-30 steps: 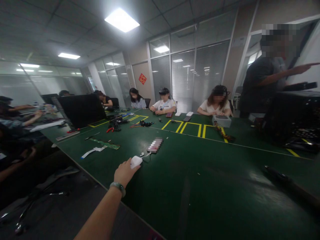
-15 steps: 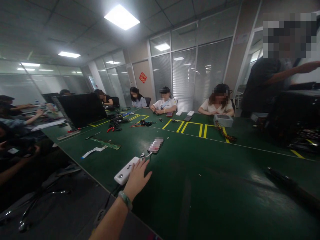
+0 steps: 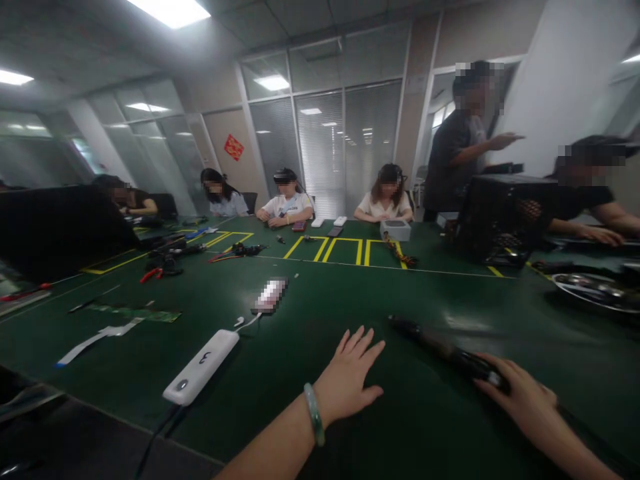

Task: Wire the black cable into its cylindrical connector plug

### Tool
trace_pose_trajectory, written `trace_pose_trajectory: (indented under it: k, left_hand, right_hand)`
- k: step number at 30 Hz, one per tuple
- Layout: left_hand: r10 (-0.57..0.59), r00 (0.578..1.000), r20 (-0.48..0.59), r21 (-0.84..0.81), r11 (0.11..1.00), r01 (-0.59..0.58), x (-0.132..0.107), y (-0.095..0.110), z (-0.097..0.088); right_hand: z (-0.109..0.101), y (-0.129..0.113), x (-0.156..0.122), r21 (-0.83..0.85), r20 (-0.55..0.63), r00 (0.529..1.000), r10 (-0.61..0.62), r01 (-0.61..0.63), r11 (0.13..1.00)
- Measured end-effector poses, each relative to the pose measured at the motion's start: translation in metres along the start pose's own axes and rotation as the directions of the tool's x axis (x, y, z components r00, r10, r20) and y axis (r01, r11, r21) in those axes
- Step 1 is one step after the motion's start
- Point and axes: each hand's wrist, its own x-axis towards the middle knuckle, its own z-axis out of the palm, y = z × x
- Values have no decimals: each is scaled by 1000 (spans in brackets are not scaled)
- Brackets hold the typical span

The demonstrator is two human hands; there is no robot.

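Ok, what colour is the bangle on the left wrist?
The bangle is pale green, shown in the head view.

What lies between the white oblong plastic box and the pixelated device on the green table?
A thin white cable joins them, seen in the head view.

On the long matted workbench (image 3: 285,380), the oblong plastic box with its cable (image 3: 200,367) lies left of the left hand (image 3: 345,377) (both on the mat), and the long cylindrical tool (image 3: 440,350) lies under the right hand (image 3: 520,393).

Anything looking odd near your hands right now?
A white oblong plastic device sits at the edge of the green table, its black cable hanging over the side, where it could snag.
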Motion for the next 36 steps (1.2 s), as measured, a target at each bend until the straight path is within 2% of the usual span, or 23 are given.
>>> trace_pose_trajectory:
  k: [3,7,9,11,14,18,21,22,25,27,30,33,36]
  left_hand:
    - [12,999,-52,21,1000,-11,34,5,12]
    - [3,999,-44,55,999,-1,58,-5,25]
    - [-53,998,-26,52,997,54,62,-15,27]
    - [-72,996,-47,68,995,75,60,-22,25]
    - [-54,995,-80,90,994,62,56,-26,22]
    - [-75,995,-63,97,992,81,52,-24,23]
    - [-88,996,-36,82,993,90,53,-24,24]
    - [-87,996,-30,73,993,89,53,-25,24]
    - [-73,997,-4,39,997,73,55,-27,21]
    - [-59,998,12,20,998,59,56,-31,17]
    - [-67,998,-2,21,998,67,56,-39,11]
    - [-114,993,-44,36,993,115,54,-48,8]
    - [-140,988,-65,49,989,143,51,-56,8]
  right_hand:
    - [18,-54,1,95,145,984,-103,89,991]
    - [36,-125,18,180,184,947,-265,232,956]
    - [41,-144,28,206,189,933,-307,268,941]
    - [41,-151,34,224,201,933,-299,253,941]
    - [29,-145,31,227,197,953,-232,186,956]
    - [-4,-108,5,152,242,966,-86,50,987]
    - [-25,-69,-29,115,371,928,37,-86,990]
    - [-29,-57,-41,87,380,921,82,-124,989]
    - [-28,-36,-76,75,413,904,112,-156,985]
    - [-22,-35,-90,109,433,895,105,-168,980]
    - [-14,-46,-89,151,381,923,60,-126,980]
    - [-8,-62,-66,182,286,958,24,-79,980]
    - [-4,-75,-38,212,278,961,-3,-58,976]
